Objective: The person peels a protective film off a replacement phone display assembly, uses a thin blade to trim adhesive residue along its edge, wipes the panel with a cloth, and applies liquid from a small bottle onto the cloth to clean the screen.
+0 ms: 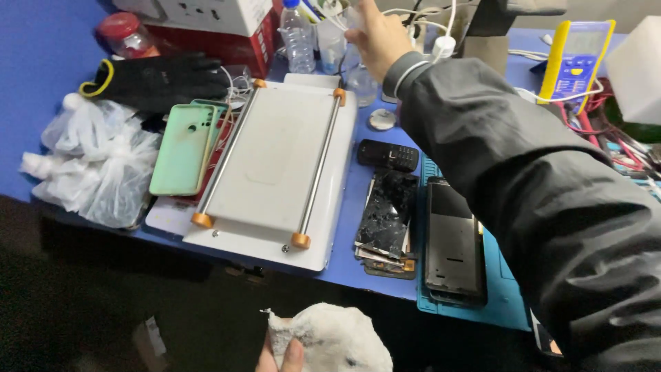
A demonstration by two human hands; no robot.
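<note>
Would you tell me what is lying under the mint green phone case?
The mint green phone case rests on another greenish case and something red, both showing along its right edge. What lies directly beneath its middle is covered.

Our left hand (282, 357) is cut off by the near edge; we see only a thumb and part of a finger pinching the white cloth (334, 341), whose lower part also runs out of view. Our right hand (377, 38) is blurred at the far edge, and we cannot tell what its fingers close on among the white cables (420, 17). The sleeve (523, 193) hides the mat (506, 303) on the right and runs off the right edge. The broken screen (387, 213) covers the parts stacked beneath it. The case (182, 148) hides another case under it.
</note>
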